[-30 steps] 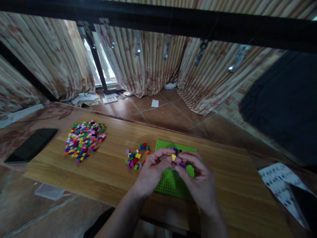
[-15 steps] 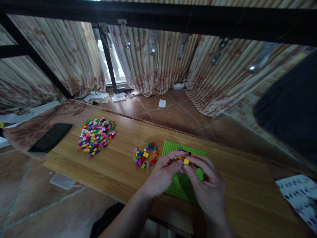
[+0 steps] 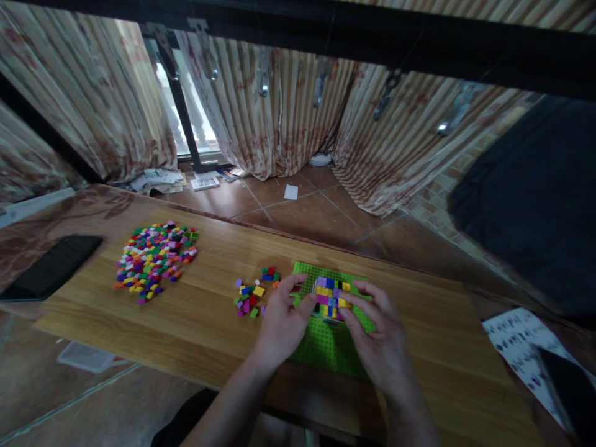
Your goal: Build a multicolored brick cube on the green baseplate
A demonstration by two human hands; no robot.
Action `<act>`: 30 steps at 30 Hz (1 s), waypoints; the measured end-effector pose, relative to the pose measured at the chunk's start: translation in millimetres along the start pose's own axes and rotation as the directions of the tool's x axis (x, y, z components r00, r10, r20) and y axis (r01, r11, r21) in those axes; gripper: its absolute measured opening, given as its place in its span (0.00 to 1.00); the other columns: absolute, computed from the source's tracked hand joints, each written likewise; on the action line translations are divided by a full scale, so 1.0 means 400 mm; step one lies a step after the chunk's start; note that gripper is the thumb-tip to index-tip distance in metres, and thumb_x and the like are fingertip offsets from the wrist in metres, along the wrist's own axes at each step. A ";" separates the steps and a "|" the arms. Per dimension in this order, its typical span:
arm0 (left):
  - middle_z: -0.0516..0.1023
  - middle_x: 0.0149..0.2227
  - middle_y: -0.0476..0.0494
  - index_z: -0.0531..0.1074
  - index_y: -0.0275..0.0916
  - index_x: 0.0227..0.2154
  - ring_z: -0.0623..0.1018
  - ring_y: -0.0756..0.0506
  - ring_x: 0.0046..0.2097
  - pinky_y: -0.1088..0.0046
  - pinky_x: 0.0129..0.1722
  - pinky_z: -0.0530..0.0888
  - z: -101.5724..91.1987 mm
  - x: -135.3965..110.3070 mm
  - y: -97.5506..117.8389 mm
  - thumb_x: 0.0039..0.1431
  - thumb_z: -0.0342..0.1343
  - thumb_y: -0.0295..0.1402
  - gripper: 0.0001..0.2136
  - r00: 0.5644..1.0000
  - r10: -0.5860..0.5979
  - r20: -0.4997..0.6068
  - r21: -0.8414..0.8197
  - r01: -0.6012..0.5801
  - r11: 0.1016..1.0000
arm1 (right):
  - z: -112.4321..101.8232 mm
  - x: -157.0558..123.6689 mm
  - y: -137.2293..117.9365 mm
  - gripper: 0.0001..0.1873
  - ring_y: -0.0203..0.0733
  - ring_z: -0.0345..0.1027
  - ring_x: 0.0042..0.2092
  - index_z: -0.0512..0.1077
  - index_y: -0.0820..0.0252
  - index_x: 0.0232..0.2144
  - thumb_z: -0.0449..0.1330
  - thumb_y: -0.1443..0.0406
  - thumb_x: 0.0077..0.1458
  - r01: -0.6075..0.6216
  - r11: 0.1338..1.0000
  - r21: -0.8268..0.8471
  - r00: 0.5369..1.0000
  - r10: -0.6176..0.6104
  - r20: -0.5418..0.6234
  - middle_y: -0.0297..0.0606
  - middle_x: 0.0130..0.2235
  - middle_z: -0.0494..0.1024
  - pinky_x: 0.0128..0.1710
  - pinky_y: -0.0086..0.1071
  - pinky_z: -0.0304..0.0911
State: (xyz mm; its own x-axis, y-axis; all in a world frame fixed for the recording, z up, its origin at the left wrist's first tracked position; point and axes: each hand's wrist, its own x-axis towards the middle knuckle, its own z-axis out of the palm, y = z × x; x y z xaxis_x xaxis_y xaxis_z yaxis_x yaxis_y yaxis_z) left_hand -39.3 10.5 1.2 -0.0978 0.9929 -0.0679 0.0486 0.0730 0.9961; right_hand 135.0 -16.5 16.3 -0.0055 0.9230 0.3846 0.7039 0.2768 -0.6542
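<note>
A block of stacked toy bricks (image 3: 328,292) in yellow, purple, blue, pink and black stands on the green studded baseplate (image 3: 326,344). My left hand (image 3: 285,320) is at its left side, thumb against or very near the edge and fingers spread apart. At the block's right side, my right hand (image 3: 379,326) has thumb and forefinger closed around a small yellow brick (image 3: 343,303), which sits at the block's edge. Whether that brick is fully seated cannot be made out. To the left of my left hand lies a small group of loose bricks (image 3: 246,305).
A large pile of mixed bricks (image 3: 156,257) covers part of the wooden board (image 3: 205,323) on the left. Beyond it lies a black tablet-like slab (image 3: 51,267). A printed sheet (image 3: 521,347) and a dark flat object (image 3: 565,385) are at the right. A dark bar (image 3: 298,31) crosses overhead.
My hands have parted, uncovering the brick block between them. The yellow brick, earlier raised between both hands' fingers, is now at the block's right side. The view has shifted right.
</note>
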 end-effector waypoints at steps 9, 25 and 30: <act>0.77 0.47 0.41 0.72 0.40 0.49 0.75 0.43 0.50 0.66 0.50 0.71 0.025 -0.009 -0.010 0.58 0.58 0.36 0.16 0.993 0.067 0.099 0.136 -0.080 0.987 | 0.009 -0.005 0.014 0.08 0.49 0.65 0.54 0.76 0.51 0.40 0.60 0.61 0.59 0.054 0.994 -0.091 0.996 -0.060 -0.059 0.40 0.54 0.70 0.51 0.49 0.67; 0.75 0.50 0.36 0.67 0.36 0.53 0.75 0.41 0.51 0.61 0.53 0.69 0.080 -0.009 -0.009 0.52 0.63 0.35 0.25 1.000 0.013 0.006 0.024 -0.013 1.000 | 0.008 0.006 0.015 0.09 0.50 0.67 0.55 0.76 0.50 0.40 0.62 0.61 0.55 -0.074 0.997 0.016 0.996 0.075 -0.050 0.40 0.54 0.71 0.56 0.52 0.63; 0.75 0.49 0.36 0.66 0.35 0.54 0.75 0.42 0.50 0.62 0.53 0.69 0.106 0.000 -0.014 0.50 0.64 0.33 0.27 0.999 -0.028 -0.034 -0.039 0.026 0.999 | 0.011 0.005 0.028 0.10 0.49 0.68 0.54 0.76 0.50 0.42 0.62 0.61 0.55 -0.117 0.991 0.059 0.992 0.119 -0.032 0.40 0.54 0.71 0.52 0.50 0.67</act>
State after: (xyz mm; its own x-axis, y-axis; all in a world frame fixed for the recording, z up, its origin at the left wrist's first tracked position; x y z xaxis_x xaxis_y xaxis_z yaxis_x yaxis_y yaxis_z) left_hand 2.4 14.2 -6.6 -0.1327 0.9867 -0.0934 0.0068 0.0952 0.9954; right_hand 139.6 -10.6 6.9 0.1007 0.9405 0.3246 0.6566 0.1823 -0.7319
